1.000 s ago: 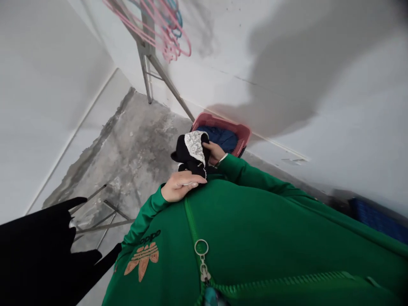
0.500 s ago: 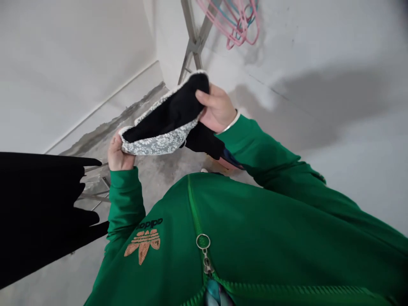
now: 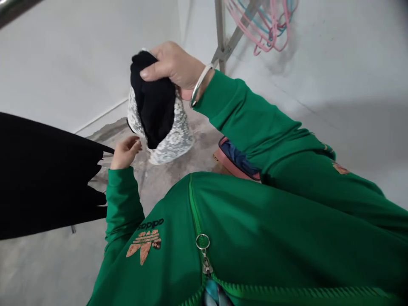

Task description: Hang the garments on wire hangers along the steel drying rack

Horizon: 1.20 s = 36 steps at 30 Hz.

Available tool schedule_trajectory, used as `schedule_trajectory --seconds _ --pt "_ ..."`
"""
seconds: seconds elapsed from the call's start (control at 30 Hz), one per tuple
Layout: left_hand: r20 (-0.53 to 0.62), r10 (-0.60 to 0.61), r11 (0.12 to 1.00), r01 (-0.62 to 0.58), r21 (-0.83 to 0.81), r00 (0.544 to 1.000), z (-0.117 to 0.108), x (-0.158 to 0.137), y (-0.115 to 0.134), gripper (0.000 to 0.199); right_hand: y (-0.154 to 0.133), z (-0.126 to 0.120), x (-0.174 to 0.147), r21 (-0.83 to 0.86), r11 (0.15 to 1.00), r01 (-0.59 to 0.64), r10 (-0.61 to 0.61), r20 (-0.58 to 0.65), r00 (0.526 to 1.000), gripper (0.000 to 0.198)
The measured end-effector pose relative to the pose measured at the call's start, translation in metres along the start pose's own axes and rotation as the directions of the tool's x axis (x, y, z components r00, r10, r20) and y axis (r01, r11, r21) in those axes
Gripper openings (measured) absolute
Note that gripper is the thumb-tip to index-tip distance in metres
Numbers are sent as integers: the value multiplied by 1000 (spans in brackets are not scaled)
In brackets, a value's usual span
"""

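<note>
garment [image 3: 156, 106]: blk, wht floral lace | jkt [image 3: 248, 229]: grn | hangers [image 3: 288, 29]: pnk/blu

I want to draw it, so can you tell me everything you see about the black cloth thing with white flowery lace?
The soft-looking black cloth piece with white flowery lace is held up in the air, slightly tilted. The bare right hand grips it near the top, thumb across the black. Its middle is plain black and gently wrinkled; the lace runs along both sides and underneath. The bare left hand is by its lower left side; I can't tell if it touches.
</note>
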State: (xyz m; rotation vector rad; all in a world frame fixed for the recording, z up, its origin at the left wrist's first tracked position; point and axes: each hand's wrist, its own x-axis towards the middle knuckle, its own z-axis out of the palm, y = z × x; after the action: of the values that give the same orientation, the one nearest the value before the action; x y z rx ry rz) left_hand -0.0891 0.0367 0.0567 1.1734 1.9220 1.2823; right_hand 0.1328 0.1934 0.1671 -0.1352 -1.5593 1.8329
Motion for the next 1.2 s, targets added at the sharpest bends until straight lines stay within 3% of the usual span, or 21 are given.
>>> schedule_trajectory --seconds 0.1,0.17,0.27,0.4,0.47,0.63,0.77,0.83,0.97,1.03,1.1,1.2 --pt "-89 241 968 -234 89 966 4 -3 11 65 6 11 1 -165 982 -89 107 103 989 12" --pt "-107 368 927 -356 116 924 14 -1 20 73 13 17 4 -266 955 -130 183 185 965 13" --pt "-77 437 893 -422 157 896 29 6 31 55 23 20 12 -469 878 -93 237 257 937 16" --pt "-64 357 925 -343 165 932 27 12 40 28 38 6 22 -691 713 121 153 322 934 17" --pt "-56 320 939 -308 152 946 18 12 46 27 47 -5 25 -781 610 137 130 268 955 31" --pt "-94 339 929 -317 190 936 1 8 64 18 80 -22 17 -959 282 -7 215 56 975 67" --pt "-177 423 902 -393 179 889 -2 1 72 13 127 -32 -17 -983 165 -79 8 -79 997 80" --pt "-214 447 891 -411 195 869 -5 -2 73 11 153 -37 -39 -974 174 -143 -36 -151 988 80" --pt "-255 456 857 -344 384 853 -17 0 67 17 170 -49 -67 -931 254 -261 101 -242 965 66" --pt "-257 449 818 -278 504 855 -22 2 58 28 154 -56 -70 -908 337 -248 25 -255 967 53" --pt "-225 404 758 -186 626 887 -22 0 45 39 128 -62 -72 -904 393 -169 -157 -247 956 47" --pt "-150 201 598 0 802 968 -16 -13 22 39 98 -64 -76 -905 420 -64 -251 -184 950 34"
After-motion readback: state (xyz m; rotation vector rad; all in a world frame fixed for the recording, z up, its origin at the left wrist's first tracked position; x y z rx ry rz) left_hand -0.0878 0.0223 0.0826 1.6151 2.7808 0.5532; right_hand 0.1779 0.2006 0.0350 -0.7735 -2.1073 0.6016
